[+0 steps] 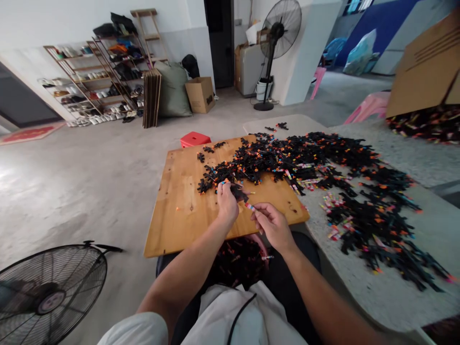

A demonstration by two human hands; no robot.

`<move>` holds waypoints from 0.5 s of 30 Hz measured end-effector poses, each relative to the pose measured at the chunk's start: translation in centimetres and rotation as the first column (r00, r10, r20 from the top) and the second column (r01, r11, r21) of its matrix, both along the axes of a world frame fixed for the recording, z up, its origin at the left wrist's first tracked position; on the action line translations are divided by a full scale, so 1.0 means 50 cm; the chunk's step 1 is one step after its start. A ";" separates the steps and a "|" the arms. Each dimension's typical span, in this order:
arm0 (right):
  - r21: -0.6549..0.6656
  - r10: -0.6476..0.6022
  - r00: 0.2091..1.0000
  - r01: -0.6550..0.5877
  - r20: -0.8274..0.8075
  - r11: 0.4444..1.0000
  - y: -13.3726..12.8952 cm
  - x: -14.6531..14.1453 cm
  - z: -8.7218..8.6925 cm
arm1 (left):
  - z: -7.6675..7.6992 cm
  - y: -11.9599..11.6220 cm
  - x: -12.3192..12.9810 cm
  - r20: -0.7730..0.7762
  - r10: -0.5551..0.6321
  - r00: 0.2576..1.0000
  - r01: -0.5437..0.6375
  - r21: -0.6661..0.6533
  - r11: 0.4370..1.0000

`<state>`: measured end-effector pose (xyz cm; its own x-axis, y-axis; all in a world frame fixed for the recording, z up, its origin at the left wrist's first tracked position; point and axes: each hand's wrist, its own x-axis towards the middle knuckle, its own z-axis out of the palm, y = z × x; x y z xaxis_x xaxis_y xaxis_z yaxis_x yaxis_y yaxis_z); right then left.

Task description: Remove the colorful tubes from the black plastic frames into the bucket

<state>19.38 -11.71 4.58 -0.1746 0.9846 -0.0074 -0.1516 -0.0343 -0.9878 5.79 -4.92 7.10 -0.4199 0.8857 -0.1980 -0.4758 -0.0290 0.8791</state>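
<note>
My left hand is closed on a small black toy gun above the wooden board. Close by on the right, my right hand pinches a small colourful tube, whose end points at the black piece. A large pile of black toy guns with orange and blue bits lies along the back of the board and over the grey table. Several colourful tubes are mixed in at the pile's front edge.
Under the board's near edge, a pink tub holds more black pieces. A red stool stands behind the board. A floor fan is at lower left, an open cardboard box at upper right.
</note>
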 end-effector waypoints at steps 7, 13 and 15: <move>0.008 -0.043 0.999 0.044 -0.024 0.999 -0.008 0.005 0.004 | 0.021 -0.019 0.005 -0.073 0.074 0.995 -0.076 -0.021 0.997; 0.033 -0.093 0.994 0.095 -0.065 0.995 -0.010 0.009 -0.008 | 0.010 -0.028 0.007 -0.035 -0.005 0.999 0.006 0.030 1.000; 0.024 -0.132 0.987 0.135 -0.089 0.991 -0.011 0.008 -0.013 | 0.004 -0.029 0.007 -0.044 -0.008 0.999 0.009 0.043 0.999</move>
<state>19.77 -12.27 3.93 -0.0400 0.9987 0.0315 -0.2381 0.0211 -0.9710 6.15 -6.39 7.29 -0.4196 0.8967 -0.1408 -0.4376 -0.0639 0.8969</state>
